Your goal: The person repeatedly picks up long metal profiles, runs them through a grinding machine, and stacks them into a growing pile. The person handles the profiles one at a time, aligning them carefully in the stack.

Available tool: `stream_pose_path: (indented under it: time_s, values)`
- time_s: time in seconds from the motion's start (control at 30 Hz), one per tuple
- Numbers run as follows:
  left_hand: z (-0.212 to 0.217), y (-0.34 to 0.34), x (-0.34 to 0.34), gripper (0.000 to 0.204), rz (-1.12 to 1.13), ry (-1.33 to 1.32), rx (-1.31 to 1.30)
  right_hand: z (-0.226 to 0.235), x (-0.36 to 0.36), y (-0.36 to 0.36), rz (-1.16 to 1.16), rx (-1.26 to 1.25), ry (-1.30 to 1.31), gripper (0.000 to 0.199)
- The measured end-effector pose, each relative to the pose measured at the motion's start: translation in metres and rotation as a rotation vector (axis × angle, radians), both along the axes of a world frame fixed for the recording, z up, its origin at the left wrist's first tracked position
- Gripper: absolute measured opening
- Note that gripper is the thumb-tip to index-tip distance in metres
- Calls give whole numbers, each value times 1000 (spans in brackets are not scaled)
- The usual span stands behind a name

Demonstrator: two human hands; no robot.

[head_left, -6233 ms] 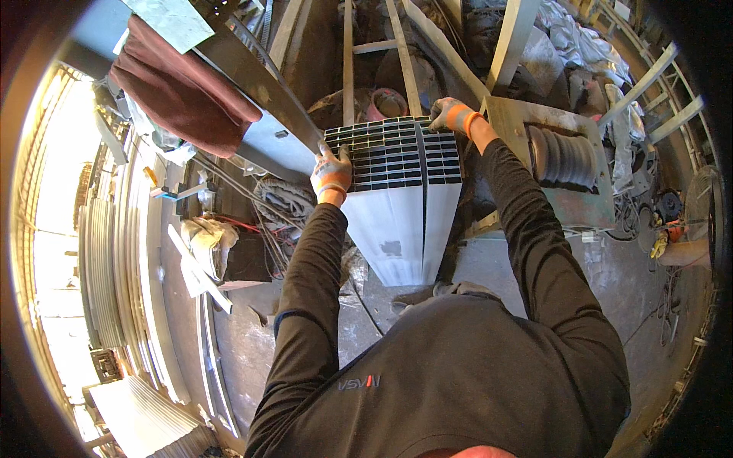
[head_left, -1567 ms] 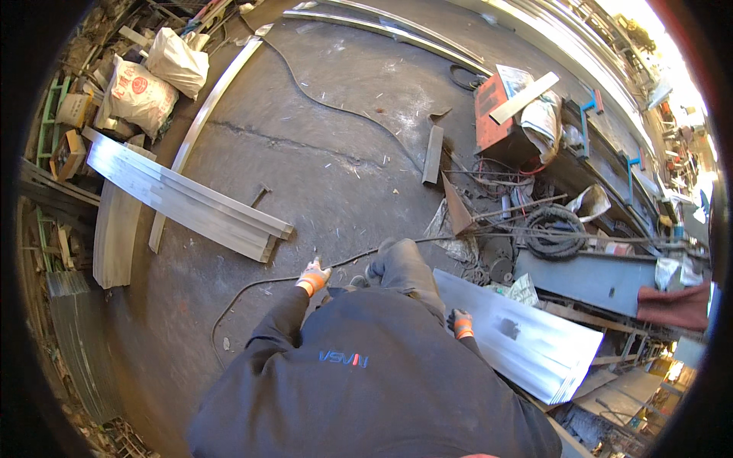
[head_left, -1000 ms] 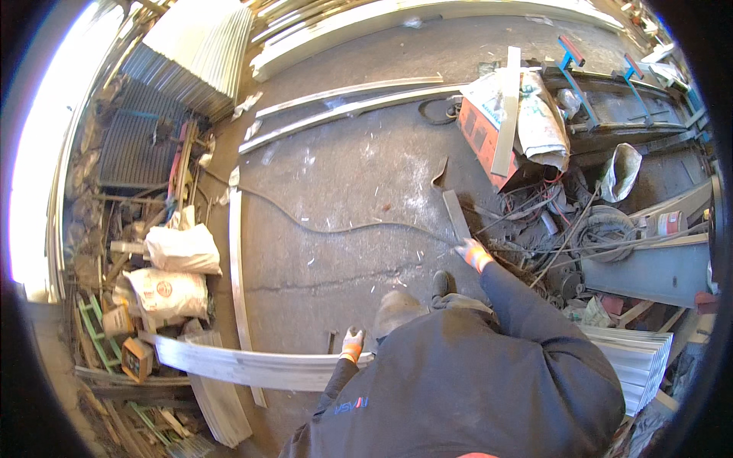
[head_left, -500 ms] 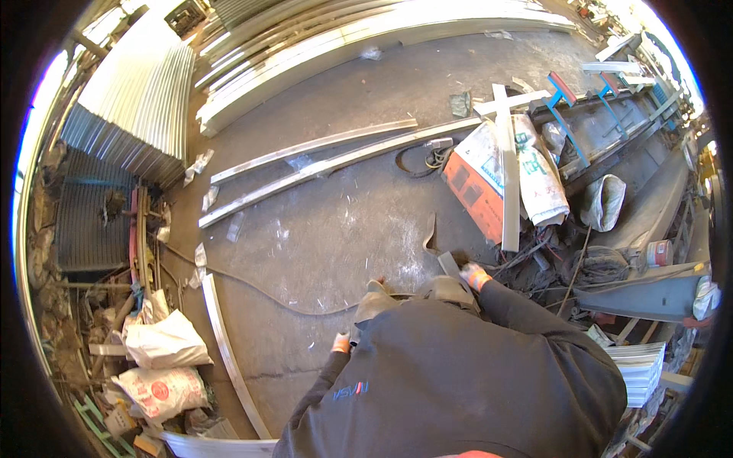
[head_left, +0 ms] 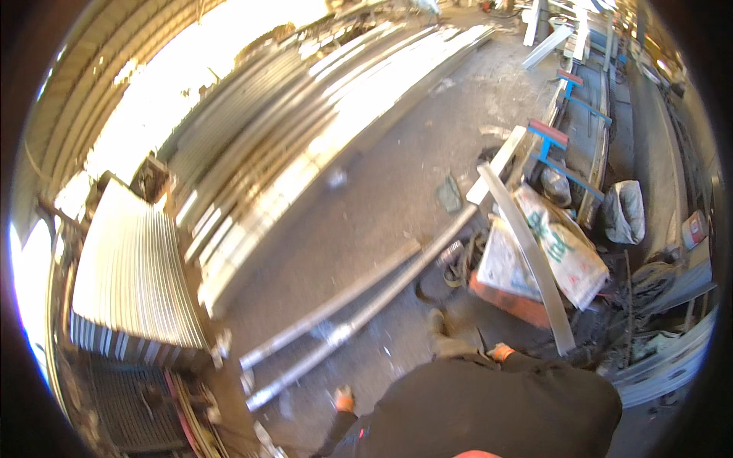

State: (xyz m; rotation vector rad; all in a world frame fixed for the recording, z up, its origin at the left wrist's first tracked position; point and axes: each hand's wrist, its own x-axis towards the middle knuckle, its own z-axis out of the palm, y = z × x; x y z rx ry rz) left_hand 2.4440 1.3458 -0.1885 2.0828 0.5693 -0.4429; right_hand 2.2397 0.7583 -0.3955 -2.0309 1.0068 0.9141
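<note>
My left hand (head_left: pixel 344 398), in a white and orange glove, hangs beside my body over the concrete floor. It is small and blurred, so its fingers do not show clearly. My right hand (head_left: pixel 501 352), gloved alike, is curled in front of my dark sleeve. A thin grey piece shows just beside it; its kind cannot be made out. Farther right, a pale metal channel (head_left: pixel 530 259) lies slanted across a printed white sack (head_left: pixel 563 246) and an orange and white box (head_left: pixel 513 301). My foot (head_left: pixel 437 322) shows ahead of my body.
Two long metal bars (head_left: pixel 336 333) lie on the floor ahead. Stacked metal lengths (head_left: pixel 252 198) fill the far left, with a ribbed stack (head_left: pixel 137 275) nearer. Blue stands with red tops (head_left: pixel 548 133) line the right, beside an open white sack (head_left: pixel 624 212). A cable lies near the box.
The view has swung right and upward, so the bars, stacks and box sit differently in it. My body is nearer the box. Both hands remain low at my sides.
</note>
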Motion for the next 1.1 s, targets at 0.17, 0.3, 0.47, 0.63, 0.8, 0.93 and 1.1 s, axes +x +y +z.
stream_pose_path:
  time_s: [0.17, 0.3, 0.47, 0.63, 0.8, 0.93, 1.1]
  values:
    - [16, -126, 158, 26, -525, 174, 156, 25, 294, -67, 770, -1, -271, 79]
    - [4, -188, 320, 28, -596, 182, 167, 123, 516, -118, 118, 32, -601, 75]
    - [-34, -250, 527, 30, -672, 194, 189, 187, 702, -182, 51, -62, -569, 67]
    - [-78, -324, 791, 32, -845, 124, 232, 107, 778, -236, -191, 45, -364, 54]
    - [-56, -420, 1137, 34, -1520, -429, 705, 57, 813, -224, -305, -96, -107, 52]
    - [-6, -591, 1415, 41, -577, 279, -115, 58, 882, -227, -402, 53, -182, 44]
    - [33, -809, 1607, 52, -835, -124, -10, 25, 1019, -301, -302, -78, -235, 30]
